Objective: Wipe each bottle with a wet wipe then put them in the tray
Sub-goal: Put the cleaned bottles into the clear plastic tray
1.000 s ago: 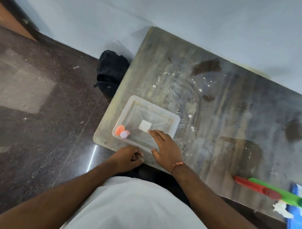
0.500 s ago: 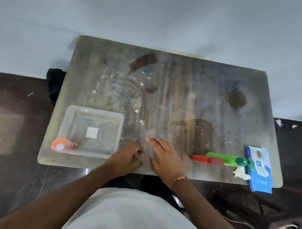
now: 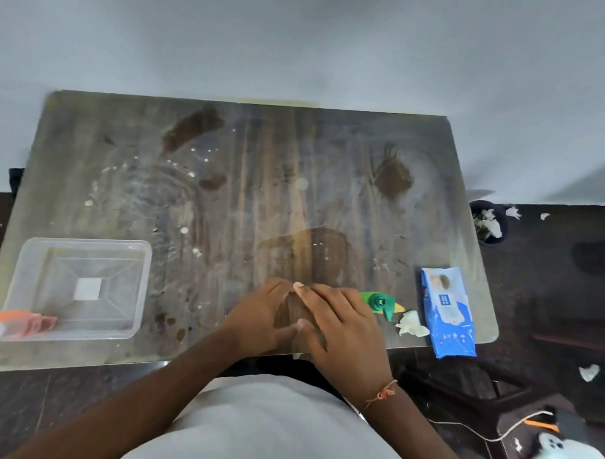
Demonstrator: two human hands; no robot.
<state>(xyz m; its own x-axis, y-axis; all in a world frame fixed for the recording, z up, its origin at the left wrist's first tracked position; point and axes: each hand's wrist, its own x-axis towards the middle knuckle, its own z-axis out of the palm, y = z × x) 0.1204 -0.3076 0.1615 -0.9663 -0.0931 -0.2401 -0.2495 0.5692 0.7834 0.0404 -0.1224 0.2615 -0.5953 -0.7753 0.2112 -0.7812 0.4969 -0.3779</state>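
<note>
on the worn table (image 3: 261, 180), the green bottle (image 3: 381, 302) lies lengthwise just beyond our right hand (image 3: 342, 320), the nearer; both hands flat, empty, the left hand (image 3: 260, 317) alongside.

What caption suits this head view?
Both hands near a green bottle; orange bottle in the tray.

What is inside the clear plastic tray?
An orange bottle lies in the near left corner of the tray. The rest shows only its see-through bottom; nothing covers it.
</note>
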